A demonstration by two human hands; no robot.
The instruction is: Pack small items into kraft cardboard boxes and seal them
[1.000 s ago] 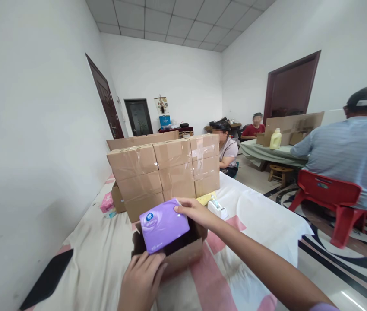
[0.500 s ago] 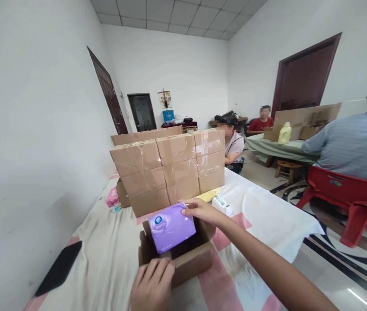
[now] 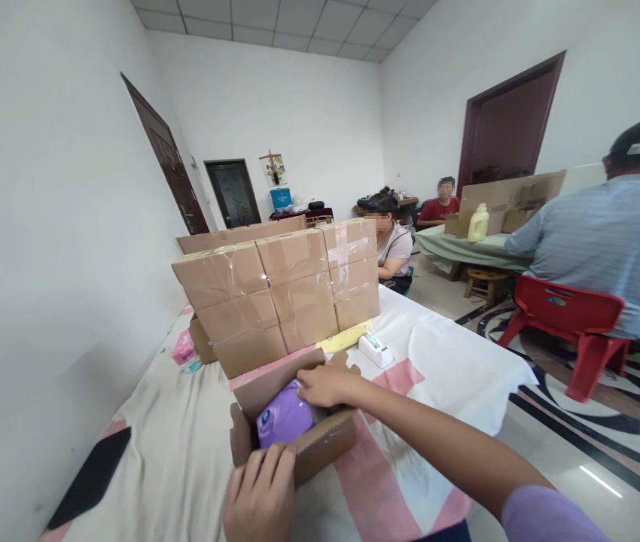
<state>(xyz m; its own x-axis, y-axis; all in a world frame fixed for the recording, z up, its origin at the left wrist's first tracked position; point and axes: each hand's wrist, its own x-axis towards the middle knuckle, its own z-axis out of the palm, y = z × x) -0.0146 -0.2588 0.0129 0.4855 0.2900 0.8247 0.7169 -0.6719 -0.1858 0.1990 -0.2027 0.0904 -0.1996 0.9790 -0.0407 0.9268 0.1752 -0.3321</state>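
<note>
An open cardboard box (image 3: pixel 325 453) stands on the cloth in front of me. Inside it lies a purple tissue pack (image 3: pixel 282 420) with a blue logo, tilted within the walls. My right hand (image 3: pixel 327 384) reaches over the box's right side and grips the pack's upper right part, its fingertips pressed on the wrapping. My left hand (image 3: pixel 260 489) has its fingers curled over the near left edge of the box. The lower part of the pack is hidden by the box's near wall.
A stack of taped cartons (image 3: pixel 275 297) stands behind the box. Near it lie a white tape dispenser (image 3: pixel 375 351), a yellow strip (image 3: pixel 345 336) and a pink pack (image 3: pixel 184 347). A black flat object (image 3: pixel 91 478) lies at left. Other people sit beyond, one on a red chair (image 3: pixel 568 305).
My right hand has lowered the tissue pack from above the box opening down into it. My left hand stays on the box edge. The view has shifted slightly.
</note>
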